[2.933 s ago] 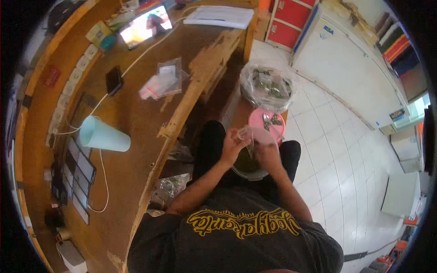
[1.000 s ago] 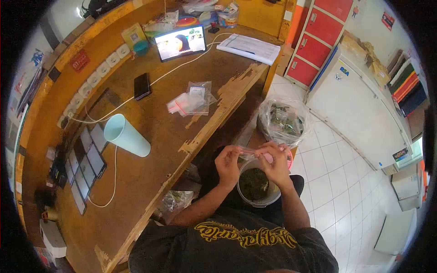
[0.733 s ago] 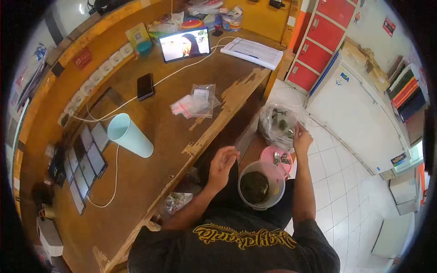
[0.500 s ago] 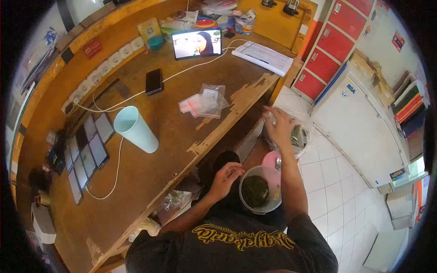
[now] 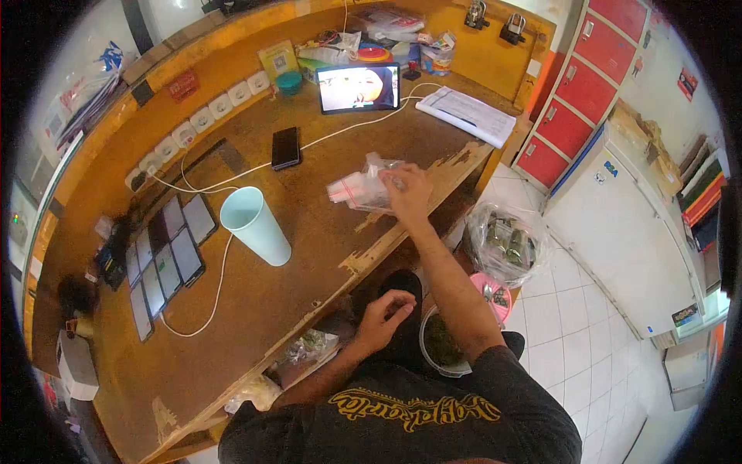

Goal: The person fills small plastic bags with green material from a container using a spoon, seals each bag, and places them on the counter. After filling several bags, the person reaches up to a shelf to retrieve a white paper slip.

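Note:
My right hand point(image 5: 407, 192) reaches over the table, its fingers closed on a clear plastic bag point(image 5: 374, 165) that is partly raised. Beside it lie small plastic bags with a red stripe point(image 5: 348, 190). My left hand point(image 5: 385, 319) hovers above my lap, fingers loosely curled and thumb apart, holding nothing. In my lap sits a clear round tub with dark green contents point(image 5: 439, 340), partly hidden by my right forearm. A round pink container point(image 5: 501, 308) with a metal utensil and small pieces in it is just beyond. Farther off, a large clear bag point(image 5: 506, 241) holds green packets.
On the wooden table point(image 5: 232, 309) are a light blue cup point(image 5: 256, 228), a dark phone point(image 5: 285, 147), several phones in rows point(image 5: 166, 255), a lit tablet point(image 5: 359, 87) and papers point(image 5: 468, 114). White cables cross the tabletop. Red lockers point(image 5: 573, 85) and a white freezer point(image 5: 618, 220) stand right.
My right hand has moved left from near the large bag to the plastic bags on the table and lifted part of one. My left hand stays near the tub. The view has shifted slightly.

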The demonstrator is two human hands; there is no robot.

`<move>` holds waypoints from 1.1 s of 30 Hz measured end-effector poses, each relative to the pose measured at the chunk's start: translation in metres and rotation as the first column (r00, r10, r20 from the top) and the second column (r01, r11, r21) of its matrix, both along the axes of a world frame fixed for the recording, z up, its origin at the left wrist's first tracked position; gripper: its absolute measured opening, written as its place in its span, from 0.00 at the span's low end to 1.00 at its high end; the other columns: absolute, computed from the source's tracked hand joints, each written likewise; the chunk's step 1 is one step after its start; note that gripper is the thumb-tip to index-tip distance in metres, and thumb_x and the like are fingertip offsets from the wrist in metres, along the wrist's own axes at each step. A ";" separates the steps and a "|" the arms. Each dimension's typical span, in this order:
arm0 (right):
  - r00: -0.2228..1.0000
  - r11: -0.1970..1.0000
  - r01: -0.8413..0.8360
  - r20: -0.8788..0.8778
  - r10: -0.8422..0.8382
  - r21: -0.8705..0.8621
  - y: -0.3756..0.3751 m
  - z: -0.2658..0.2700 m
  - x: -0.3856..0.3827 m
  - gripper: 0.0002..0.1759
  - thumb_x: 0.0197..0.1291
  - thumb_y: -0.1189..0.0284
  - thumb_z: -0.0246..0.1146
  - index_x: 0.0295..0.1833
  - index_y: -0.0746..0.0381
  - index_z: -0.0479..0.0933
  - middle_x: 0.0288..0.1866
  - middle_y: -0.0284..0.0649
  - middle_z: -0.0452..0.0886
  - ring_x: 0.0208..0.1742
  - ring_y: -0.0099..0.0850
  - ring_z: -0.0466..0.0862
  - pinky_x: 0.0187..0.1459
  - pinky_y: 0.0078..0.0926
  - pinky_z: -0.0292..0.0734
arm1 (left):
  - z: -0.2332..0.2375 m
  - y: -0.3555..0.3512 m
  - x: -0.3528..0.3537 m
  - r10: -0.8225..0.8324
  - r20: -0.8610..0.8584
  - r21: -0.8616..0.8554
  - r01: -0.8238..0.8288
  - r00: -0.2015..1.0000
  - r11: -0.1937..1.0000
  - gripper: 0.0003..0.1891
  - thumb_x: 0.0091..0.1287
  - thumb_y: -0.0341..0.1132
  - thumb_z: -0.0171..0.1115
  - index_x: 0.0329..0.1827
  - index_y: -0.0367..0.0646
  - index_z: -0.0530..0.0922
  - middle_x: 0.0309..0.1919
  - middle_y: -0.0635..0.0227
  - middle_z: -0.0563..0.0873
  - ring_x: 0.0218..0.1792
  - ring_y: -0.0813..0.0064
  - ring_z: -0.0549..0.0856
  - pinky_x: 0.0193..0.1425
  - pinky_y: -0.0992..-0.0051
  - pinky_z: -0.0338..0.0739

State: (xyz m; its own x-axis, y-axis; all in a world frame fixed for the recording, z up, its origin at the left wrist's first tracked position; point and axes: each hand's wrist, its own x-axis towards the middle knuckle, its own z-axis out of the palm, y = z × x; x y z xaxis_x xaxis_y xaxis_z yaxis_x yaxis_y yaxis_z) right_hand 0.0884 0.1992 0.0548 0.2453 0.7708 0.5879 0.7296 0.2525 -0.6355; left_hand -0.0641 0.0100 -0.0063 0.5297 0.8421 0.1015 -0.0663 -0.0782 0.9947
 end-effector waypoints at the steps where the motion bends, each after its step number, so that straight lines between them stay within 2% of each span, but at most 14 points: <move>1: 0.984 0.988 -0.115 -0.126 0.127 0.100 -0.006 0.006 0.006 0.08 0.56 0.66 0.69 0.39 0.57 0.87 0.43 0.39 0.82 0.50 0.36 0.79 0.54 0.36 0.70 | 0.008 0.002 -0.001 0.000 0.001 -0.001 0.000 1.000 1.000 0.11 0.74 0.32 0.59 0.55 0.38 0.77 0.50 0.62 0.83 0.53 0.74 0.82 0.54 0.73 0.77; 4: 0.796 0.865 -0.489 -0.348 0.495 0.112 -0.051 0.023 0.027 0.08 0.55 0.74 0.67 0.41 0.63 0.84 0.42 0.41 0.82 0.45 0.39 0.81 0.49 0.33 0.75 | 0.050 0.014 -0.001 0.220 0.200 0.127 -0.248 0.955 0.960 0.12 0.73 0.31 0.60 0.57 0.38 0.76 0.53 0.59 0.81 0.56 0.72 0.80 0.58 0.71 0.76; 6: 0.678 0.701 -0.712 -0.310 0.666 -0.050 -0.104 0.045 0.038 0.08 0.54 0.77 0.66 0.41 0.65 0.81 0.42 0.41 0.82 0.48 0.36 0.81 0.51 0.34 0.74 | 0.080 0.024 -0.002 0.590 0.212 0.417 -0.618 0.779 0.666 0.14 0.72 0.30 0.60 0.58 0.38 0.74 0.53 0.58 0.79 0.56 0.69 0.78 0.59 0.70 0.74; 8: 0.596 0.567 -0.801 -0.339 0.728 -0.191 -0.148 0.055 0.037 0.09 0.57 0.75 0.66 0.44 0.65 0.81 0.44 0.42 0.83 0.50 0.36 0.81 0.54 0.33 0.74 | 0.080 0.036 -0.008 0.464 0.200 0.412 -0.504 0.863 0.759 0.13 0.72 0.30 0.60 0.57 0.37 0.74 0.51 0.59 0.79 0.54 0.70 0.79 0.58 0.70 0.74; 13: 0.641 0.664 -0.732 -0.485 0.595 -0.154 -0.204 0.043 0.039 0.09 0.62 0.74 0.65 0.47 0.65 0.82 0.46 0.43 0.83 0.50 0.37 0.82 0.55 0.32 0.74 | 0.062 0.031 0.004 -0.008 0.375 0.130 -0.044 0.927 0.990 0.06 0.73 0.30 0.59 0.45 0.37 0.75 0.44 0.64 0.79 0.44 0.76 0.79 0.53 0.77 0.72; 15: 0.672 0.748 -0.649 -0.565 0.479 -0.137 -0.220 0.042 0.050 0.10 0.63 0.74 0.64 0.49 0.65 0.82 0.46 0.44 0.84 0.49 0.37 0.82 0.54 0.32 0.74 | 0.067 0.031 0.006 0.002 0.313 0.133 -0.046 0.950 0.990 0.04 0.72 0.28 0.60 0.42 0.37 0.76 0.39 0.64 0.82 0.37 0.78 0.81 0.45 0.79 0.74; 17: 0.549 0.685 -0.701 -0.763 0.341 -0.198 -0.236 0.039 0.072 0.12 0.62 0.77 0.66 0.51 0.65 0.83 0.44 0.44 0.85 0.46 0.35 0.83 0.50 0.30 0.75 | 0.083 0.025 0.005 -0.112 -0.053 0.221 0.121 0.992 0.968 0.04 0.70 0.28 0.62 0.42 0.36 0.77 0.32 0.64 0.85 0.30 0.79 0.82 0.36 0.79 0.76; 18: 0.550 0.686 -0.700 -0.763 0.340 -0.199 -0.238 0.039 0.073 0.12 0.62 0.77 0.66 0.51 0.65 0.83 0.44 0.44 0.85 0.46 0.35 0.83 0.50 0.30 0.75 | 0.087 0.024 0.008 -0.094 -0.076 0.410 0.117 0.993 0.905 0.07 0.68 0.29 0.66 0.42 0.36 0.77 0.28 0.63 0.85 0.24 0.80 0.83 0.30 0.78 0.75; 22: 0.805 0.770 -0.555 -0.439 0.400 -0.316 -0.246 0.036 0.073 0.07 0.58 0.77 0.69 0.43 0.65 0.85 0.38 0.41 0.85 0.41 0.31 0.84 0.46 0.28 0.75 | 0.077 0.020 0.017 -0.038 -0.080 0.406 0.067 0.996 0.911 0.10 0.60 0.31 0.74 0.39 0.40 0.81 0.26 0.68 0.81 0.24 0.76 0.79 0.28 0.74 0.72; 24: 0.837 0.801 -0.506 -0.407 0.365 -0.320 -0.250 0.027 0.072 0.04 0.57 0.78 0.70 0.39 0.65 0.86 0.36 0.39 0.85 0.40 0.29 0.83 0.45 0.27 0.75 | 0.080 0.017 0.024 0.370 0.085 0.684 -0.324 0.925 0.653 0.12 0.54 0.33 0.79 0.36 0.43 0.82 0.32 0.68 0.83 0.32 0.68 0.82 0.33 0.71 0.75; 27: 0.888 0.888 -0.320 -0.432 0.159 -0.331 -0.256 0.007 0.067 0.01 0.57 0.79 0.70 0.33 0.65 0.85 0.32 0.38 0.84 0.37 0.27 0.83 0.41 0.28 0.75 | 0.079 0.002 0.020 0.450 0.035 0.881 -0.240 0.892 0.407 0.14 0.49 0.35 0.81 0.33 0.45 0.82 0.36 0.69 0.82 0.38 0.62 0.81 0.39 0.68 0.77; 29: 0.888 0.894 -0.365 -0.384 0.251 -0.260 -0.260 0.001 0.059 0.02 0.59 0.78 0.70 0.35 0.65 0.84 0.31 0.38 0.82 0.32 0.24 0.82 0.35 0.25 0.75 | 0.084 -0.005 0.026 0.414 -0.078 0.868 -0.142 0.907 0.475 0.13 0.52 0.35 0.80 0.34 0.41 0.84 0.35 0.66 0.85 0.36 0.63 0.84 0.41 0.70 0.79; 31: 0.787 0.877 -0.419 -0.576 0.222 -0.234 -0.264 -0.007 0.050 0.03 0.61 0.77 0.69 0.37 0.65 0.83 0.30 0.38 0.83 0.29 0.23 0.82 0.32 0.23 0.75 | 0.061 -0.006 0.033 0.030 -0.025 0.371 -0.019 0.999 0.928 0.11 0.60 0.34 0.73 0.39 0.36 0.85 0.33 0.61 0.88 0.34 0.63 0.87 0.39 0.71 0.79; 33: 0.651 0.866 -0.462 -0.736 0.184 -0.193 -0.265 -0.005 0.050 0.03 0.62 0.76 0.69 0.38 0.65 0.83 0.30 0.37 0.83 0.27 0.22 0.81 0.29 0.22 0.76 | 0.053 -0.001 0.031 -0.010 -0.040 0.297 0.021 0.999 0.955 0.10 0.64 0.31 0.69 0.44 0.33 0.84 0.33 0.55 0.89 0.33 0.67 0.90 0.38 0.73 0.81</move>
State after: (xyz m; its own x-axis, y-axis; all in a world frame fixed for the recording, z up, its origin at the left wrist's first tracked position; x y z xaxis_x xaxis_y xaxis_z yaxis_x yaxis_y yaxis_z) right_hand 0.1387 -0.0655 0.0495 0.1577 0.9861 0.0521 -0.0240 0.0566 -0.9981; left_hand -0.0332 0.0088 0.0466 0.5507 0.7685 0.3258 -0.0324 -0.3703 0.9283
